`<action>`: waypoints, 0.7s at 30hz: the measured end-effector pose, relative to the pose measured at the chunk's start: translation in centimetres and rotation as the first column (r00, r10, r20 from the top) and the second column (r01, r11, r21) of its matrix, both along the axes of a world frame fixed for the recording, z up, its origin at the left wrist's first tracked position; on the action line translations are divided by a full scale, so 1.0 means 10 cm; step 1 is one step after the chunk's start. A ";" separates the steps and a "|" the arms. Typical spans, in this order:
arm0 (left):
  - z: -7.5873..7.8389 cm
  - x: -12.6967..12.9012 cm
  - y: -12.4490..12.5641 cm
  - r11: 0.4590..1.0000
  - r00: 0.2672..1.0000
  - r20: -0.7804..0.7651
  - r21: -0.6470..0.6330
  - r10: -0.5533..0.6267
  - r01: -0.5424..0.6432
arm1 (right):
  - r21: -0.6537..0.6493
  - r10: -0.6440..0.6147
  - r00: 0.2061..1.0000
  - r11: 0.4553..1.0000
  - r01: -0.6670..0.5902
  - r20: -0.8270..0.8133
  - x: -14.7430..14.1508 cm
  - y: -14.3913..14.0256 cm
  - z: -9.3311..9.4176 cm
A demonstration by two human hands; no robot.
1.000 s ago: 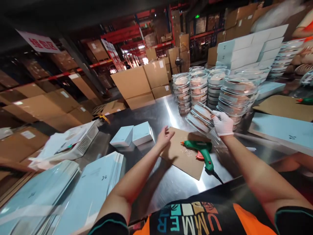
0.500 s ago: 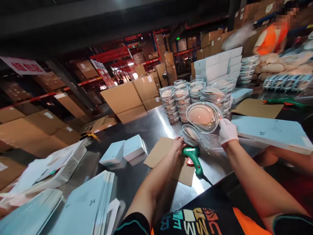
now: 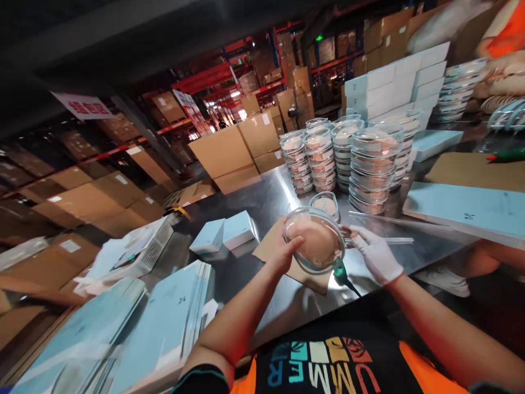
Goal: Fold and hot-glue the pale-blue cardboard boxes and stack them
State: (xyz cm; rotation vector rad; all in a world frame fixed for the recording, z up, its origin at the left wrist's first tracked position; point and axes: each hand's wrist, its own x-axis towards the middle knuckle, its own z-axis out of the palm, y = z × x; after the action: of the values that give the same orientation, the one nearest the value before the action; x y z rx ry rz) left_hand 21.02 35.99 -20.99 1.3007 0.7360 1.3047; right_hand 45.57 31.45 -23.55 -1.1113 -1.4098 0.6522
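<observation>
My bare left hand (image 3: 286, 249) grips the left rim of a round clear plastic container (image 3: 314, 241), thumb on top. Something pinkish-beige shows inside it. My right hand (image 3: 375, 251), in a white glove with bare fingertips, is at the container's right rim, fingers stretched towards it; whether they touch is unclear. Below the container lies a green glue gun (image 3: 340, 272), mostly hidden, with its black cord trailing down. A flat brown cardboard piece (image 3: 266, 243) is underneath. Just behind stands a smaller round clear container (image 3: 325, 204).
Stacks of similar clear containers (image 3: 374, 169) stand at the back of the metal table (image 3: 268, 189). Light-blue boxes (image 3: 238, 229) lie left; a long blue box (image 3: 463, 210) lies right. Blue cartons (image 3: 164, 317) and a white basket (image 3: 151, 246) are nearer left. Another person's arm (image 3: 496, 260) shows at right.
The container has moved down and left from my right hand into my left hand. My left hand has left the smaller container by the glue gun. The view has swung left.
</observation>
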 end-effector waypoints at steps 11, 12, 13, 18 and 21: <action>0.10 -0.15 -0.44 0.995 0.995 -0.070 0.066 -0.069 0.074 | 0.308 0.149 0.961 0.926 -0.218 0.233 0.01 -0.10 0.62; 0.11 -0.13 -0.44 0.996 0.995 -0.073 0.055 -0.070 0.074 | 0.317 0.133 0.960 0.925 -0.210 0.248 0.02 -0.11 0.59; 0.11 -0.12 -0.45 0.997 0.995 -0.078 0.041 -0.062 0.066 | 0.326 0.123 0.952 0.921 -0.215 0.281 0.03 -0.11 0.57; 0.01 -0.08 -0.42 0.990 0.994 -0.037 -0.103 -0.105 0.100 | 0.317 0.103 0.825 0.891 -0.325 0.555 0.05 0.05 0.52; -0.11 -0.06 -0.39 0.977 0.993 0.033 -0.177 -0.117 0.121 | 0.273 0.096 0.722 0.885 -0.377 0.686 0.06 0.14 0.52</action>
State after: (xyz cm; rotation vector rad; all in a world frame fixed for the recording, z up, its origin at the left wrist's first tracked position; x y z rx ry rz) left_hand 20.47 32.13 -22.13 1.1657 0.7307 1.1285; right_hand 46.17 32.90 -18.36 -0.8538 -2.2193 0.1046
